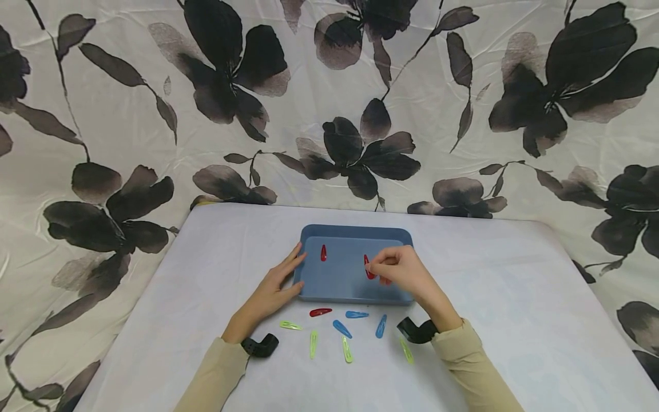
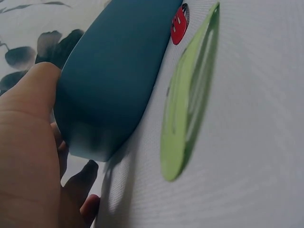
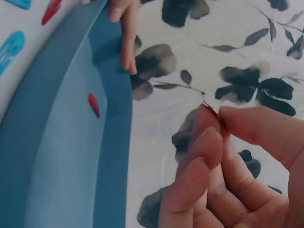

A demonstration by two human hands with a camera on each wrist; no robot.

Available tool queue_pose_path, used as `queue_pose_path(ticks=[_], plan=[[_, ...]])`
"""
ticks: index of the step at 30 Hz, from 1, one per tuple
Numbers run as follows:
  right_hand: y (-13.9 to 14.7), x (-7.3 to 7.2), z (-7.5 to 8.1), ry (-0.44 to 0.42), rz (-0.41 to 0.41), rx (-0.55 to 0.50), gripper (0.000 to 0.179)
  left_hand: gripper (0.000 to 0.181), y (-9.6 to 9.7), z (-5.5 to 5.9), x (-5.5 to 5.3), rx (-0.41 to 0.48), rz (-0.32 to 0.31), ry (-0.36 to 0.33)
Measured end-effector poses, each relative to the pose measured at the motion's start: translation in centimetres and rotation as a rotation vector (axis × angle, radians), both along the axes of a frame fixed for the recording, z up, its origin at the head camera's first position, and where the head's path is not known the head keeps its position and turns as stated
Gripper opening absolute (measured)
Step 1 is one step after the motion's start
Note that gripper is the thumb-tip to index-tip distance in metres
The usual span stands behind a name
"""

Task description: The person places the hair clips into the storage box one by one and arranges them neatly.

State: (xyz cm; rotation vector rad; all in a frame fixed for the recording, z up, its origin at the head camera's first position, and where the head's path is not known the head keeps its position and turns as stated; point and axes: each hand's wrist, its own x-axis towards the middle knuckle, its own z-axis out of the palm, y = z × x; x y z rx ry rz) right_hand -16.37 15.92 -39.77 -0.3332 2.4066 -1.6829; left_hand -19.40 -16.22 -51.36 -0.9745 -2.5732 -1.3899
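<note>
Over the right half of a blue tray (image 1: 334, 287), my right hand (image 1: 407, 269) pinches a red snap hair clip (image 1: 368, 268) between thumb and fingertips. In the right wrist view the held clip (image 3: 212, 109) appears edge-on, mostly hidden by the fingers. My left hand (image 1: 275, 289) rests against the tray's left end, fingers extended along the side and thumb at the front corner. The left wrist view has the thumb (image 2: 40, 85) touching the rim. Another red hair clip (image 1: 323, 253) lies inside the tray at its left.
In front of the tray lie a red hair clip (image 1: 321, 312), several blue clips (image 1: 357, 315) and several green clips (image 1: 313, 344) on the white tabletop (image 1: 206, 240). One green clip (image 1: 406, 350) is near the right wrist. Behind the table hangs a flower-patterned cloth (image 1: 350, 154).
</note>
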Motion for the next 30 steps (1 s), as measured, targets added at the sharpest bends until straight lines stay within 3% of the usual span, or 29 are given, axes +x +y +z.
queue_pose_path(ticks=[14,30], plan=[[-1.5,-3.5,0.1,-0.091,-0.173,-0.182,0.022,0.065,0.1,0.0,0.0,0.023,-0.02,0.065],[-3.0,-7.4,-0.9,-0.173,-0.212,-0.212,0.026,0.067,0.0,0.1,0.1,0.011,-0.018,0.057]])
